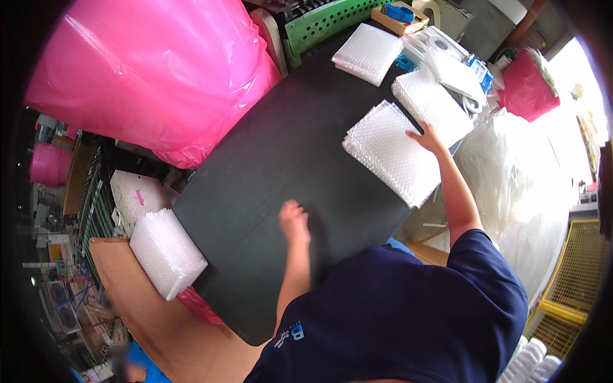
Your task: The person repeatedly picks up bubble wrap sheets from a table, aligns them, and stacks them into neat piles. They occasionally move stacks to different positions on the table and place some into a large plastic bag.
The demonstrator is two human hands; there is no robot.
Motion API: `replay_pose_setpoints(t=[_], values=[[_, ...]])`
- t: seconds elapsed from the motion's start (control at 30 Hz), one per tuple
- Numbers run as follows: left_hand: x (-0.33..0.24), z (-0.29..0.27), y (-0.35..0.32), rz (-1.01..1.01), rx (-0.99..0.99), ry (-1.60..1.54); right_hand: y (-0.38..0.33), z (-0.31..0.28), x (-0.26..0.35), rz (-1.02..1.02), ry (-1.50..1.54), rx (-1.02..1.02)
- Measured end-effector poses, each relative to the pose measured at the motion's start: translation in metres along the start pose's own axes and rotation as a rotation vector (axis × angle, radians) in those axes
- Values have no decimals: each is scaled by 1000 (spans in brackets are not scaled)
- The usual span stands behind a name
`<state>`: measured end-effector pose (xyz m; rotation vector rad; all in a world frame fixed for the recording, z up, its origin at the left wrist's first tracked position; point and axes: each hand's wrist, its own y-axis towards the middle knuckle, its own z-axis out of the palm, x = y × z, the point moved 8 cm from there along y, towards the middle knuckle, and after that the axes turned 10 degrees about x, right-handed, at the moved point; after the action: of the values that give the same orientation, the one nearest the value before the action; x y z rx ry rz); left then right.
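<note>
My right hand (pixel 428 136) reaches to the right side of the dark table (pixel 268 159), thumb and fingers spread. It rests where two stacks of bubble wrap meet: the nearer stack (pixel 389 150) and the farther stack (pixel 429 102). No sheet is visibly lifted in it. My left hand (pixel 295 222) hovers over the middle of the table, slightly blurred, with its fingers curled in and nothing showing in them. Another bubble wrap stack (pixel 368 52) sits at the far edge. A thicker bubble wrap stack (pixel 167 252) lies at the table's left end.
A big pink plastic bag (pixel 159 70) bulges along the far left edge. Beyond the stacks are a small cardboard box (pixel 400 20) and a green perforated rail (pixel 332 25). Clear plastic (pixel 501 156) hangs at the right. A brown board (pixel 140 313) lies lower left.
</note>
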<state>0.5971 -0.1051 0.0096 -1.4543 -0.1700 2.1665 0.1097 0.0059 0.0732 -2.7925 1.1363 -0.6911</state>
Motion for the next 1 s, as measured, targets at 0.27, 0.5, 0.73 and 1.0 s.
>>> replay_pose_setpoints(t=[0.27,0.5,0.73,1.0], values=[[104,213,14,-470,100,40,3,69,-23,67,272,508],[101,219,31,-232,338,-109,-18,32,28,-195,567,515],[43,159,-15,58,382,205,-93,-91,210,-816,-1,214],[-55,110,-141,560,-702,1284,-114,6,215,-933,-387,216]])
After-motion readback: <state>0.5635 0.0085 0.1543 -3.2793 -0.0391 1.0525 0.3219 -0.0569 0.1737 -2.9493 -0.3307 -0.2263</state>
